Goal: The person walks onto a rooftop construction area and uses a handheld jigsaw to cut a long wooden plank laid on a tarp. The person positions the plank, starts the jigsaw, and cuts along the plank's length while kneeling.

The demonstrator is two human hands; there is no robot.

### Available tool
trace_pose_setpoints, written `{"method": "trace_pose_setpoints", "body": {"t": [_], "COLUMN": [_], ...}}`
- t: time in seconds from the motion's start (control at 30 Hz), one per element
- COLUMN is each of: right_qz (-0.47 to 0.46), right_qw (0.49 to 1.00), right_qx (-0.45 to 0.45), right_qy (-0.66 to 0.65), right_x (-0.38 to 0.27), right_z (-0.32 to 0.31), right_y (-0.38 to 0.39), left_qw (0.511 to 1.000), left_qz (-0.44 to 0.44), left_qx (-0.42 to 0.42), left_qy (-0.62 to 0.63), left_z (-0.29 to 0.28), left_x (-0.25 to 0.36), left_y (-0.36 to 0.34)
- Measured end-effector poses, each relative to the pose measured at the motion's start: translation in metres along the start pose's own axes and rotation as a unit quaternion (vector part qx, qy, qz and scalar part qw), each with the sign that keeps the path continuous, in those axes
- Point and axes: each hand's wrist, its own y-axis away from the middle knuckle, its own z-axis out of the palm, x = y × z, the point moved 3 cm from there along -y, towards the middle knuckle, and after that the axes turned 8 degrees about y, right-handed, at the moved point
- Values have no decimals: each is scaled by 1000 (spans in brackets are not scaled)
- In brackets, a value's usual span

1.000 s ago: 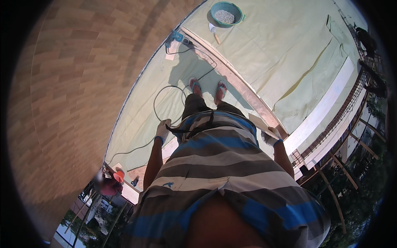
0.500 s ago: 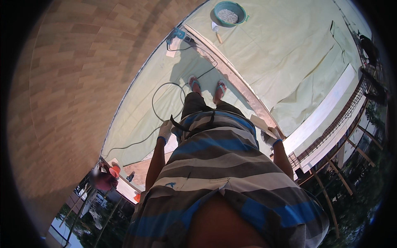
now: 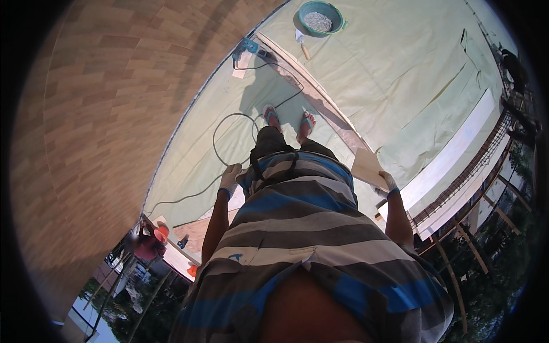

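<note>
My left hand (image 3: 230, 178), in a pale glove, hangs beside my left hip, fingers curled near the striped shirt; any contents are hidden. My gloved right hand (image 3: 390, 182) grips a pale square board (image 3: 363, 167) beside my right hip. My sandalled feet stand on pale green sheeting (image 3: 400, 68). A grey cord (image 3: 215, 140) loops to their left. A blue power tool (image 3: 249, 47) lies beyond them at one end of a long timber strip (image 3: 320, 97).
Tiled wood-look surface (image 3: 103, 114) fills the left. A green tub (image 3: 317, 22) of grey material and a trowel (image 3: 303, 46) lie ahead. A co-worker (image 3: 146, 246) is by an orange bucket (image 3: 162, 233) at lower left. At right lie a white plank (image 3: 452, 143) and wire mesh (image 3: 469, 183).
The board in my right hand has turned to show more of its face, and that hand has moved slightly rightward. My left hand stays beside my hip.
</note>
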Motion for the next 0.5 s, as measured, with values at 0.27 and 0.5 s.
{"method": "trace_pose_setpoints", "body": {"t": [0.27,0.5], "right_qz": [-67,-109], "right_qw": [986,981], "right_qx": [-17,-93], "right_qy": [151,134], "right_x": [-38,-68], "right_z": [5,13], "right_y": [33,27], "left_qw": [998,996], "left_qz": [12,0], "left_qx": [1,-16], "left_qy": [-58,-89], "left_z": [-13,-27], "left_x": [3,-4], "left_y": [-3,-23]}}
